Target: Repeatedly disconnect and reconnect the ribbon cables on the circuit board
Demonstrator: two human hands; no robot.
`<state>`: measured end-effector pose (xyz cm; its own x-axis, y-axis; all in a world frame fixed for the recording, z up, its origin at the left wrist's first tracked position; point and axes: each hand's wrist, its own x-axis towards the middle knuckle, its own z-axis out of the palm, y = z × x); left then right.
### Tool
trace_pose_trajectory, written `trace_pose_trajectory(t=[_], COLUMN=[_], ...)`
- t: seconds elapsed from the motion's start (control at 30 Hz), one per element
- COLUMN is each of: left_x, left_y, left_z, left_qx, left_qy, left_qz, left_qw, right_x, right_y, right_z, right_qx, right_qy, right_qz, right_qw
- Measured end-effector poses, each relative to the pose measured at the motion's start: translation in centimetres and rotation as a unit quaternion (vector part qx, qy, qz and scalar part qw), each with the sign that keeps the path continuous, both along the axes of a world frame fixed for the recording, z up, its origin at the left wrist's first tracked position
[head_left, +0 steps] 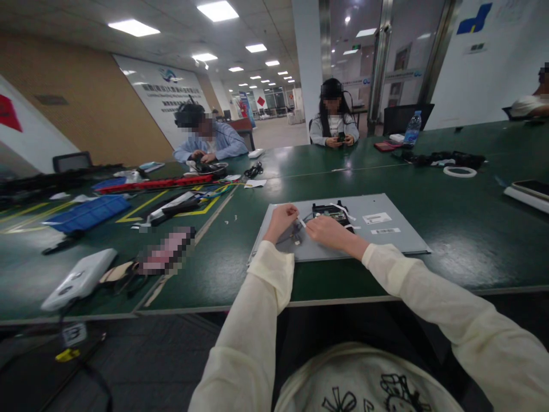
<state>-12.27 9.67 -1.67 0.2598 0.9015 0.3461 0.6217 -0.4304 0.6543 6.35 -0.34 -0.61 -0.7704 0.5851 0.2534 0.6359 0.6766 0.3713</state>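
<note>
A flat grey metal panel (386, 237) lies on the green table (472, 240) in front of me. A small black circuit board (330, 212) with white cables sits on its middle. My left hand (281, 220) is closed in a pinch on a small white strip over the panel's left part. My right hand (328, 232) rests closed next to it, fingers pinching the other end of the same strip, just in front of the board. Both arms wear cream sleeves.
Two seated people work across the table, a third at the far right. A blue tray (88, 213), red strip (154, 184), white device (79, 278) and cables lie left. A water bottle (412, 129), tape roll (460, 171) and phone (532, 187) lie right.
</note>
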Motion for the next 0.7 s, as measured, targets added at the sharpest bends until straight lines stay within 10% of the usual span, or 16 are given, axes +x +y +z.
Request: trace_pose_trajectory(t=[0.7], left_x=[-0.2], left_y=[0.1], left_z=[-0.8], left_qx=[0.055], left_qy=[0.1], left_qz=[-0.054], left_qw=[0.992], right_x=[-0.9], right_y=[0.6], right_z=[-1.0], right_qx=[-0.024], right_qy=[0.023], right_qz=[-0.004], right_qw=[0.999])
